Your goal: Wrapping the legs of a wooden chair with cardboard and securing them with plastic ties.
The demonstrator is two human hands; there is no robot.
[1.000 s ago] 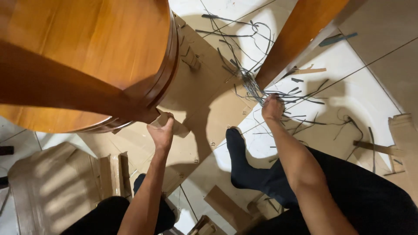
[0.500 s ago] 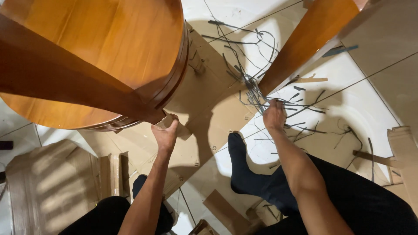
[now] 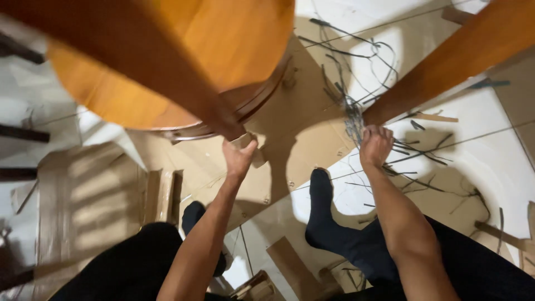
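Strapping (image 3: pixel 352 114) lies in a grey tangle on the floor at the foot of the right leg (image 3: pixel 446 61) of an upturned wooden table (image 3: pixel 184 61); it looks light, thin and springy, likely to snag, so best gathered in a bunch close to the leg. Right hand (image 3: pixel 376 146) reaches far forward, arm nearly straight, fingers curled shut on the strands at the leg's base. Left hand (image 3: pixel 238 159) stretches up to the near leg (image 3: pixel 167 83), fingers closed round a cardboard scrap (image 3: pixel 245 141) at its tip. The table looks heavy and stiff. Flattened cardboard (image 3: pixel 301 139) covers the floor beneath, a socked foot (image 3: pixel 322 214) between the arms
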